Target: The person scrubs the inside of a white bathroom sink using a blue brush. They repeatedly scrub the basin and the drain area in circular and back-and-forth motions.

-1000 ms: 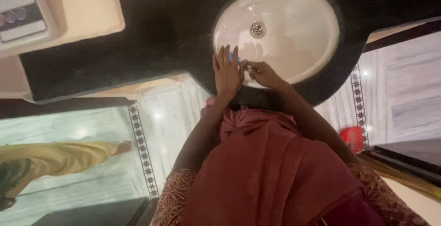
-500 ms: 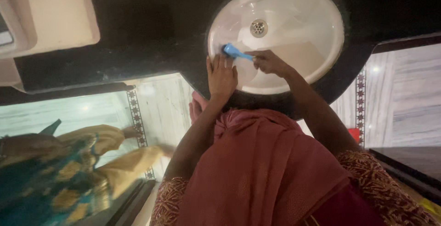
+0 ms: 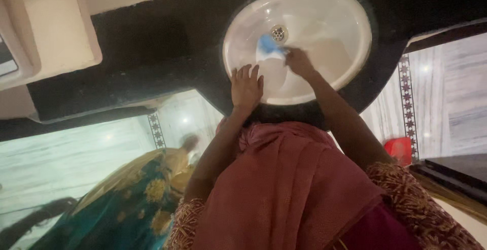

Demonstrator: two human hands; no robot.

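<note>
In the head view, the right hand [image 3: 298, 62] has its fingers clamped on a blue plastic brush [image 3: 267, 45] whose blurred head lies just beyond the fingertips, beside the metal drain [image 3: 278, 32] of the white oval ceramic basin [image 3: 335, 21], while the left hand [image 3: 246, 87] rests, fingers spread flat, on the basin's near rim.

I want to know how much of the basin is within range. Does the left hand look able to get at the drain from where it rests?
Probably yes. The left hand lies flat on the sink rim, and bare bowl leads to the drain; only the blue brush in the right hand sits beside it.
</note>
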